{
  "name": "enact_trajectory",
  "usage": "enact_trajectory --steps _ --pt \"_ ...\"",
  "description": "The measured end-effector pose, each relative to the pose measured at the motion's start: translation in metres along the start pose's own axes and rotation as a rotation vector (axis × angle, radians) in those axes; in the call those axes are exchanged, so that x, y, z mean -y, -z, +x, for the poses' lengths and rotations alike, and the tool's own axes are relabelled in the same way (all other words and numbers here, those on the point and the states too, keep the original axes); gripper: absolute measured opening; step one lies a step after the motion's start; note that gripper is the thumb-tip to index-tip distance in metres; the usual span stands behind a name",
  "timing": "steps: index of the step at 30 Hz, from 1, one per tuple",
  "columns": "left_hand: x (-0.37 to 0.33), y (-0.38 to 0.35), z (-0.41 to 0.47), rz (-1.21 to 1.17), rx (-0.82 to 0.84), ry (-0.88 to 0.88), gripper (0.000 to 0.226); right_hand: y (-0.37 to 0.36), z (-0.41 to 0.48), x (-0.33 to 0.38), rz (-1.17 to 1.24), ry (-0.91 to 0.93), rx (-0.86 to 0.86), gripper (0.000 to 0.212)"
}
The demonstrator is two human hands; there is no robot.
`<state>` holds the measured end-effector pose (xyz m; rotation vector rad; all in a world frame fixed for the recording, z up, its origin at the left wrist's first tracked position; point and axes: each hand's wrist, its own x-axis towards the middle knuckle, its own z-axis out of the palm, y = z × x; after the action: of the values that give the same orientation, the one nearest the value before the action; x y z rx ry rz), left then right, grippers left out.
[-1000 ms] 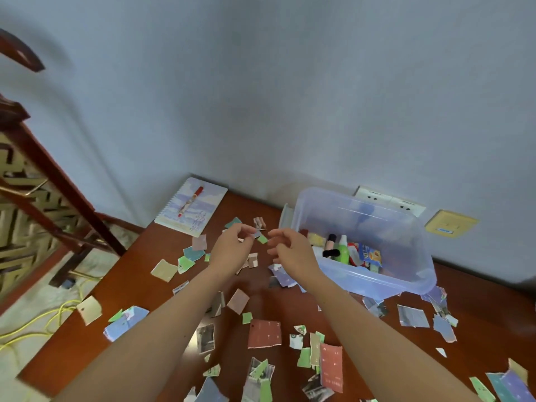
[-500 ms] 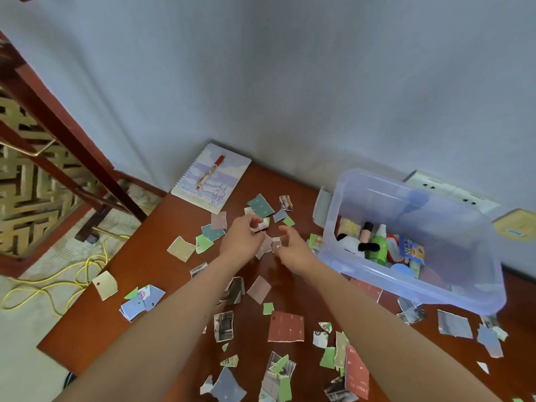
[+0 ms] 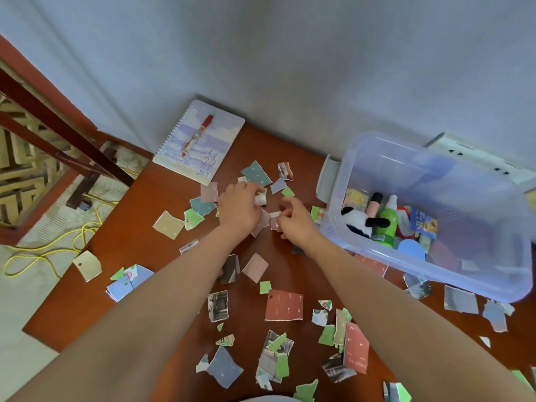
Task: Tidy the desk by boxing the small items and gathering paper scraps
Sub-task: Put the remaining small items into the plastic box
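notebook (image 3: 200, 142) cover reads "Moon And Sea", other print illegible

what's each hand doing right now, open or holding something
Left hand: closed, holding a small wad of scraps.
Right hand: curled, pinching a pink scrap.

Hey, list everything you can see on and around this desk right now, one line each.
Desk: one, red-brown, under everything.
Paper scraps: dozens, green, blue, pink and red-brown, strewn across the desk.
Storage box: one, clear bluish plastic, desk's right side.
Panda toy: one, black and white, inside the box.
Spray bottle: one, green, inside the box beside the panda.
Notebook: one, pale blue, far left corner.
Pen: one, red, lying on the notebook.
Power strip: one, white, behind the box.
Cable: one, yellow, on the floor at left.
Left hand: one, mid-desk, pinching a white scrap.
Right hand: one, mid-desk, fingers curled at a pink scrap, hold unclear.
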<state>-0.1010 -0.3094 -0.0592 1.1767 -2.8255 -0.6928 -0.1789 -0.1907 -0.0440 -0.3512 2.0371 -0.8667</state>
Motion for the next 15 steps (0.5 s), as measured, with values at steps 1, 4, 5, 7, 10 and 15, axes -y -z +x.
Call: enact_trajectory --steps 1,4,5,7,10,15 --pt "0.001 -0.003 -0.001 0.014 0.006 -0.012 0.035 0.0 -0.001 -0.001 0.002 -0.002 0.001 0.056" --pt "0.004 -0.008 -0.005 -0.012 0.022 -0.014 0.034 0.001 -0.005 -0.005 0.022 -0.012 0.013 0.054" --pt "0.004 -0.009 -0.008 -0.03 0.02 -0.012 0.035 0.002 -0.006 -0.005 0.028 -0.014 0.012 0.054" --pt "0.002 -0.008 -0.015 -0.092 0.019 0.0 0.036 0.002 -0.011 -0.005 0.042 -0.008 0.003 0.054" --pt "-0.002 -0.003 -0.028 -0.28 0.073 0.054 0.039 0.003 -0.024 -0.007 0.057 0.008 -0.014 0.051" --pt "-0.014 0.006 -0.06 -0.504 0.119 0.115 0.036 0.004 -0.06 -0.02 0.078 0.0 -0.065 0.044"
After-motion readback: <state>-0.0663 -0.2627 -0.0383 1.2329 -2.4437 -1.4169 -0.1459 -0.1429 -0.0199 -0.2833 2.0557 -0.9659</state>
